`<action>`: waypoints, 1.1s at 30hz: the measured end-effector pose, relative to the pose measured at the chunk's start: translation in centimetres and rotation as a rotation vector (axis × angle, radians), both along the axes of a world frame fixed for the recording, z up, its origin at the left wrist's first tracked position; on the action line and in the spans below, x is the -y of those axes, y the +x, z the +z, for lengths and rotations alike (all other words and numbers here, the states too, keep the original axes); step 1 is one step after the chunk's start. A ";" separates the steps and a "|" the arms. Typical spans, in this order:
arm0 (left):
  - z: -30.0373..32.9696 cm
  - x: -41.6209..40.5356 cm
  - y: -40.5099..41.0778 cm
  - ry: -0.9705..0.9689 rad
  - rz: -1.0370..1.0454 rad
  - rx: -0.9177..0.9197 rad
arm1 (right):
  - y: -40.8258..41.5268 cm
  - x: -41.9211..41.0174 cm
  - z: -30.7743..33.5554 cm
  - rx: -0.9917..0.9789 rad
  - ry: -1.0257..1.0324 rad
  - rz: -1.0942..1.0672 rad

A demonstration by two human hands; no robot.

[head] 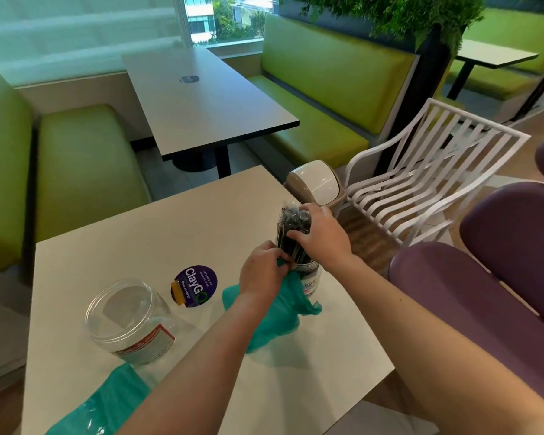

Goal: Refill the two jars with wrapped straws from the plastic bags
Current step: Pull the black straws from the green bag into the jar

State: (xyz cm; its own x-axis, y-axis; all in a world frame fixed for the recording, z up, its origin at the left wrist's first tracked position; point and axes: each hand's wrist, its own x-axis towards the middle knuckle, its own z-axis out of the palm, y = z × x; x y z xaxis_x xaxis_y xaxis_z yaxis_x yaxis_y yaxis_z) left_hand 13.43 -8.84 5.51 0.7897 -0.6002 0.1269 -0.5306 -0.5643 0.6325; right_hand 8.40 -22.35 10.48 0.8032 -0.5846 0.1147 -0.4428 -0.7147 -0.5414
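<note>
Two clear plastic jars stand on the pale table (201, 215). The near-left jar (129, 321) is uncapped and holds no straws; a red-and-white label wraps its lower wall. The far-right jar (310, 277) is mostly hidden behind the hands; only its lower wall with a printed label shows.

A bundle of black wrapped straws (292, 233) stands upright in the far-right jar, its top rising well above the rim. The right hand (319, 237) grips the bundle from the right side, fingers curled over its top and front. The left hand (263, 273) pinches a teal plastic bag (274, 312) just beside the jar's left wall, fingers bunched on the crumpled film at the foot of the bundle. The bag trails down toward the person and spreads on the table under the left forearm.

A second teal plastic bag (104, 403) lies at the near-left table edge, just in front of the empty jar; whether it touches the jar cannot be told.

A round purple sticker (195, 290) reading "ClayGo" sits on the table between the two jars.

Beyond the table's far-right corner: a small swing-lid bin (316, 183), then a white slatted chair (421, 183). Purple seats (484, 293) run along the right.
</note>
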 end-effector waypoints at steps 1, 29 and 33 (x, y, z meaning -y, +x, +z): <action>0.1 0.1 -0.1 0.000 0.002 -0.004 | 0.1 -0.1 0.0 0.021 -0.009 0.000; 1.1 0.5 -0.7 0.034 0.073 -0.036 | -2.1 0.1 -0.5 0.277 0.023 0.000; 1.4 0.2 -0.6 0.025 0.058 -0.058 | -2.9 -0.3 -1.1 0.160 0.054 0.077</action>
State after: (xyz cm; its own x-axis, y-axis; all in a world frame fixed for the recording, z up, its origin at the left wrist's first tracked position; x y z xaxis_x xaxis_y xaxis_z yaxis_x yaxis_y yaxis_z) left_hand 12.87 -9.09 6.88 0.8290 -0.5555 0.0655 -0.4591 -0.6089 0.6468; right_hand 5.45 -22.08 9.37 0.8200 -0.5306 0.2148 -0.2930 -0.7114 -0.6388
